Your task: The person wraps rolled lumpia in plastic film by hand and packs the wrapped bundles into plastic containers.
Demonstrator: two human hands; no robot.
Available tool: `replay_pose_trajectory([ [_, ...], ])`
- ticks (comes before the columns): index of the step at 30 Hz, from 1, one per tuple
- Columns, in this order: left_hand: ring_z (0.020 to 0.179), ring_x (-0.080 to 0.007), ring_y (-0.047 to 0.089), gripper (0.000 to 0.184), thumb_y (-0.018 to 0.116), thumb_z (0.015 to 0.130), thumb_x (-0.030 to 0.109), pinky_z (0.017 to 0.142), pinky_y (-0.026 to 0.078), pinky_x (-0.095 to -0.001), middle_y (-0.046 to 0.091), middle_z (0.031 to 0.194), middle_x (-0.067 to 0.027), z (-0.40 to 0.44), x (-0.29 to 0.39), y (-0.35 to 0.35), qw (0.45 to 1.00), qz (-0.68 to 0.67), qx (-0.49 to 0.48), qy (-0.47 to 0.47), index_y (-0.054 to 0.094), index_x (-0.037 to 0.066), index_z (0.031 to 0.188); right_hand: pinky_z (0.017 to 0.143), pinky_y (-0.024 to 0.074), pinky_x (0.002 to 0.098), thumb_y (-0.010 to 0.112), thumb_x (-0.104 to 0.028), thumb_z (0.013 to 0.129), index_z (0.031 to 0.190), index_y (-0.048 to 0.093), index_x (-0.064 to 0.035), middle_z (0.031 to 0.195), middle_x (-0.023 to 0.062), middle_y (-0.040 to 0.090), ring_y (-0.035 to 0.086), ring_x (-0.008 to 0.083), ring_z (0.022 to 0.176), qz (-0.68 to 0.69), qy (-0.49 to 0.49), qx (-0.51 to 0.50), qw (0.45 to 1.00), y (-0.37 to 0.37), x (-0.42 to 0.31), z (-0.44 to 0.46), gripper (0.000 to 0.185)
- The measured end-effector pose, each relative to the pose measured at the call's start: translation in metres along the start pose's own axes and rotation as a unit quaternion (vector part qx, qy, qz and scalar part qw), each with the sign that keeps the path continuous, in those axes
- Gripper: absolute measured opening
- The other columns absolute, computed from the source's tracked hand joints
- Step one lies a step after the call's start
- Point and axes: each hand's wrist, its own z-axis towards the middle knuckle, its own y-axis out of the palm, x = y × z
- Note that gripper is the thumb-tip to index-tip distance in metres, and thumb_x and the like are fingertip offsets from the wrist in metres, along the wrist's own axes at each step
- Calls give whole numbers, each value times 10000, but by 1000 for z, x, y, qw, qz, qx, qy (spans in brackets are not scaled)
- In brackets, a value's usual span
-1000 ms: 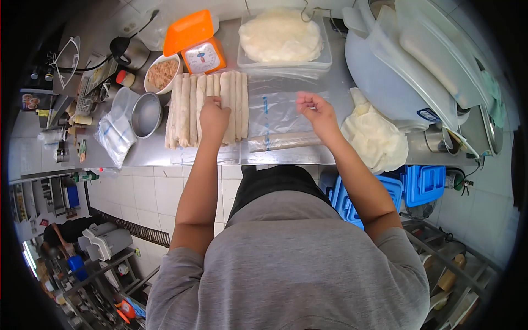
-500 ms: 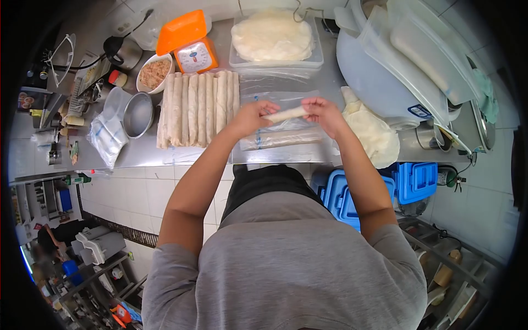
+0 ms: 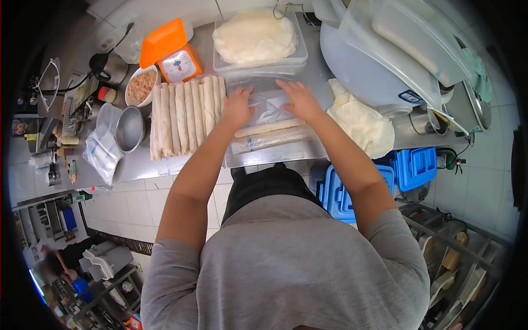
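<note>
My left hand lies on a sheet of clear plastic film, its fingers stretched toward the back of the table. On the film's right side rests my right hand, fingers spread. Neither hand is visibly gripping anything. Between my forearms and nearer me, a thin pale roll lies crosswise on the film. Just in front of it is another roll wrapped in plastic. To the left of my left hand, several long filled rolls lie side by side.
Behind stands a clear tub of pale wrapper sheets. An orange scale, a bowl of meat filling and a metal bowl are left. On the right are a pale cloth-like sheet and a large plastic tub.
The pale roll, held between both hands before, now lies on the film. My hands have let go and moved back onto the plastic. The view has shifted slightly.
</note>
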Motion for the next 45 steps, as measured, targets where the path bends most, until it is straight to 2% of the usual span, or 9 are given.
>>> replay_pose_trajectory([
  [4,1055,-349,552,223,728,725,125,865,444,-440,616,1037,-122,-1,6,-40,990,67,-104,61,633,88,923,1003,365,476,700,-114,710,941,659,-73,1136,77,608,525,285,1109,-93,11,-222,971,-31,-13,16,238],
  [7,1030,-361,540,244,702,704,64,900,435,-445,586,980,-137,-58,17,-49,973,-56,-68,215,597,71,924,1047,334,506,689,-124,721,942,654,-70,1150,100,601,515,290,1131,-50,-182,-88,978,-46,-22,-39,230],
  [20,1026,-299,617,402,667,807,54,906,485,-365,644,1142,-164,-99,3,-14,972,-30,-19,233,604,35,1203,988,423,424,671,-123,798,1187,597,-62,1184,126,613,562,305,1090,31,-135,-58,989,-21,-1,-85,400],
  [24,860,-177,663,224,605,934,109,823,489,-256,718,959,-143,-46,-4,-36,962,-222,-145,-68,695,59,1133,859,502,367,666,-156,856,1078,686,-58,993,126,686,630,330,888,160,4,8,987,-23,-1,-57,243],
  [30,1024,-304,625,362,660,890,215,928,480,-359,666,1134,-170,-13,-14,-35,987,-80,-107,92,641,50,1211,824,505,352,696,-190,847,1019,722,-57,964,123,696,660,304,892,334,160,44,928,11,45,-31,219],
  [33,1179,-347,524,550,675,853,315,1012,420,-421,577,1274,-167,-27,0,-33,981,56,-115,143,546,40,1311,932,478,361,731,-219,824,1076,700,-12,1079,158,674,631,307,1034,178,177,-36,967,-7,36,-35,328],
  [35,1214,-362,481,666,695,826,343,1037,392,-430,526,1323,-181,-26,3,-28,974,86,-172,122,473,19,1363,1008,429,392,767,-281,785,1155,656,-6,1204,212,603,556,344,1159,135,27,-3,990,-3,39,-52,474],
  [42,1125,-358,540,615,763,780,214,1001,414,-436,611,1229,-139,-10,4,-63,958,-7,-151,244,524,39,1319,1046,401,402,846,-230,697,1284,561,-32,1353,178,514,511,335,1219,222,73,-115,966,-64,17,-78,682],
  [45,1099,-330,571,758,835,701,181,998,416,-431,638,1195,-115,-5,61,-134,972,-56,-39,226,482,46,1358,1042,394,355,855,-135,688,1325,534,-63,1342,113,525,511,250,1221,312,42,47,948,-114,-9,-83,717],
])
